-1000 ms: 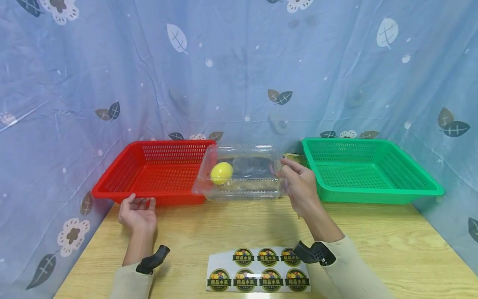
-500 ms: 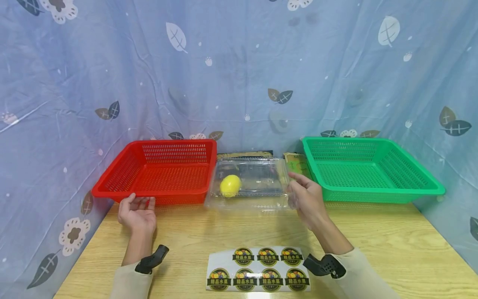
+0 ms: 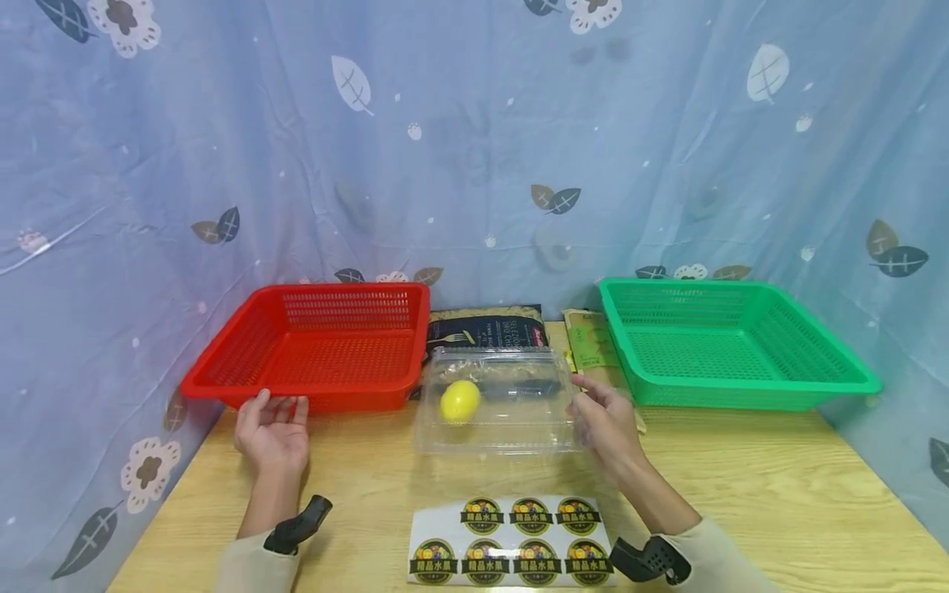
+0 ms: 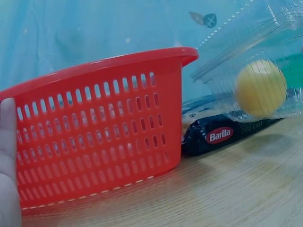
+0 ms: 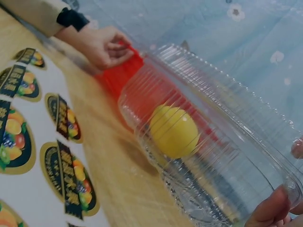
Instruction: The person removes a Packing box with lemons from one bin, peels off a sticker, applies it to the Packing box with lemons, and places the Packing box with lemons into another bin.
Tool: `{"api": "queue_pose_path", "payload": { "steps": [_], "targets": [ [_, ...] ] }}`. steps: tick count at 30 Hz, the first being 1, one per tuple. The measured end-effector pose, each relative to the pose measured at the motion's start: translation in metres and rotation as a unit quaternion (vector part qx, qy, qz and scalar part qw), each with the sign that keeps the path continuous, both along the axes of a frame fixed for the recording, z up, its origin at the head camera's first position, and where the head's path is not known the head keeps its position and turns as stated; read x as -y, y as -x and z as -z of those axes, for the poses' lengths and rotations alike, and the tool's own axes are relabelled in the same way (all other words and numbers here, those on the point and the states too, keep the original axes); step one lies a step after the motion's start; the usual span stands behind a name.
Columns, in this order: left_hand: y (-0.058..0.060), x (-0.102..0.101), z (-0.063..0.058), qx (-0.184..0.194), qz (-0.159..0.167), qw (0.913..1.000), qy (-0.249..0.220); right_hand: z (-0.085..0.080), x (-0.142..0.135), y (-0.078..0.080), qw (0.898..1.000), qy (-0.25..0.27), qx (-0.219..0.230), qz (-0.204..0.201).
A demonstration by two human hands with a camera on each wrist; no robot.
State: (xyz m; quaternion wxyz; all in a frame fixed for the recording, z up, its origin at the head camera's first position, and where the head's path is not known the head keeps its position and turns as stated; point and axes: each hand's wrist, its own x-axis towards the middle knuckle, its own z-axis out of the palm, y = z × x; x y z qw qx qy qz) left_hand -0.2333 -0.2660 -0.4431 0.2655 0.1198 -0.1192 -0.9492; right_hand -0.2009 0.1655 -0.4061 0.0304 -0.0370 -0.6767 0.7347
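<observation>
Right hand (image 3: 604,422) pinches the right end of a clear plastic container (image 3: 519,412) between thumb and fingers, so the container lies directly to the left of that hand, touching it. Seen from the left wrist, the container is up off the bench (image 3: 741,486) and tilted; whether its lid is fastened I cannot tell. Inside, toward the left end and well apart from the gripping fingers, sits one yellow fruit (image 3: 460,402). Left hand (image 3: 273,441) is palm up at the near side of a red basket (image 3: 356,387), its fingers loosely bent and touching just at the near rim; I cannot tell whether they grip it. This hand is well apart from the container, off to its left. On the far side of the container a dark Barilla pack (image 3: 489,332) lies beside the red basket, and farther right a green-and-brown pack (image 3: 593,346) lies next to a green basket (image 3: 749,383), partly behind the right hand. Nearer than the container, a white sheet (image 3: 437,523) lies flat, with seven round labels (image 3: 482,562) in two rows, three far and four near. Each forearm has a black band (image 3: 296,527) over a pale sleeve (image 3: 259,567). Blue patterned curtain (image 3: 445,206) hangs at the far side.
</observation>
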Motion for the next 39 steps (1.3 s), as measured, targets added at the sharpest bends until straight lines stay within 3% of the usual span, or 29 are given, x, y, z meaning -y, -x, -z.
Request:
{"api": "queue_pose_path", "payload": {
  "steps": [20, 32, 39],
  "targets": [
    [0.003, 0.001, 0.003, -0.011, 0.018, 0.9998, 0.0, 0.023, -0.005, -0.006, 0.999, -0.03, 0.022, 0.005],
    [-0.001, 0.003, 0.007, -0.011, 0.016, 0.9998, 0.0, 0.023, -0.005, -0.011, 0.991, -0.13, 0.028, 0.006],
    [-0.002, 0.002, 0.007, 0.004, 0.03, 0.9995, 0.007, 0.017, -0.011, -0.014, 0.99, -0.13, 0.037, -0.029]
  ]
}}
